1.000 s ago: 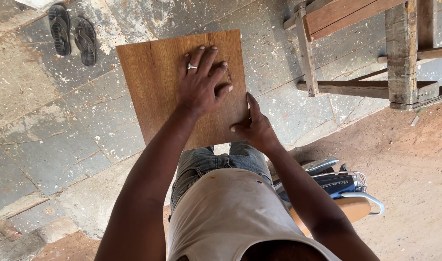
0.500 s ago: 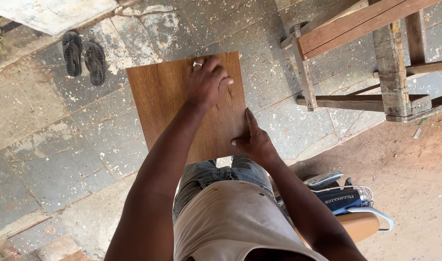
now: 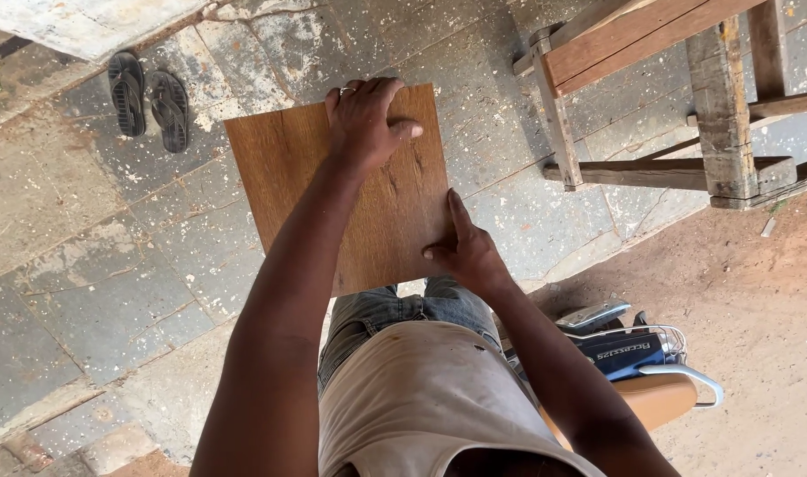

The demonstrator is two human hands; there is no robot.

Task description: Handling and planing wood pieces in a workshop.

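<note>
Stone-slab floor [image 3: 94, 265], grey, cracked, speckled w/ pale spatter. Pair of black sandals [image 3: 150, 104] lay soles-up on it. Pale slab [image 3: 77, 22] just above the sandals, at top edge. Weathered wooden frame [image 3: 686, 97] stood well right of the sandals, legs on the slabs. Red dirt ground [image 3: 757, 291] below & right of frame, far from the sandals, w/ blue-and-chrome machine [image 3: 637, 349] resting on it.

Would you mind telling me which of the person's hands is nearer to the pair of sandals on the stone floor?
Left. The left hand grips the wooden board's far edge, closer to the sandals; the right hand holds the board's right edge, farther away.
</note>
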